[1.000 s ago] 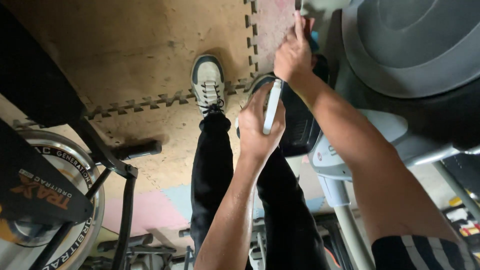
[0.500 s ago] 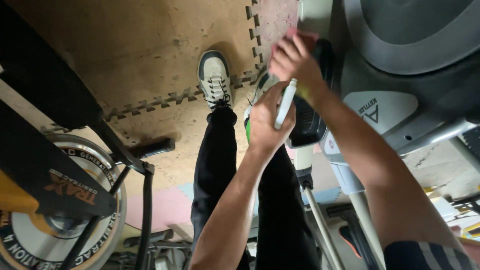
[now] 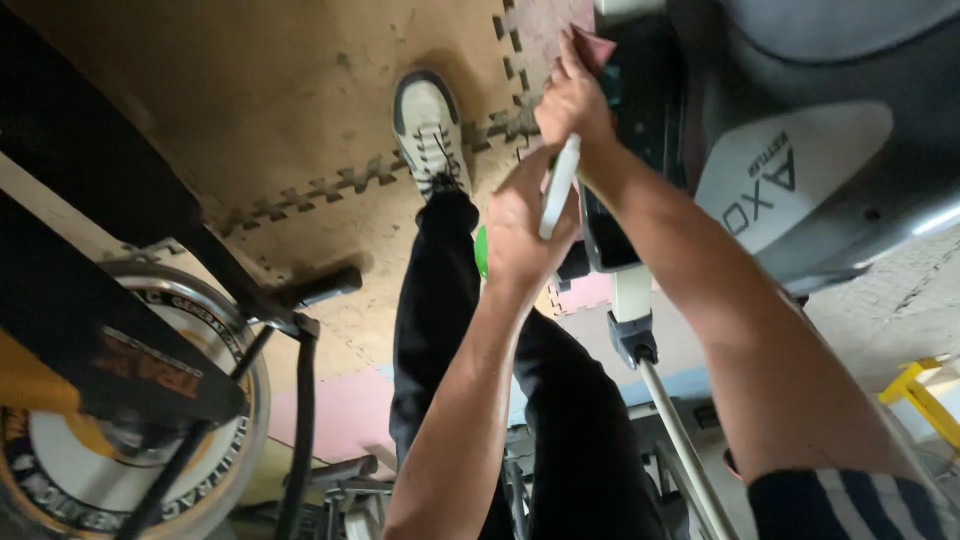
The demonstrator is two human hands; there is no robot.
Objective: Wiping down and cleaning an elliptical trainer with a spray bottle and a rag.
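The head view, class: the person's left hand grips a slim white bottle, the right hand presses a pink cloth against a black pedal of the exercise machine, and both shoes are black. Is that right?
Not quite. The shoe visible in the head view is cream-white with dark trim, not black. The rest stands: the left hand grips the slim white bottle, and the right hand presses the pink cloth on the black pedal.

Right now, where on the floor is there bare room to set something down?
The tan mat left of the shoe, above the jigsaw seam, is bare. Around both hands, left and right, by the machine's pedal, it is crowded.
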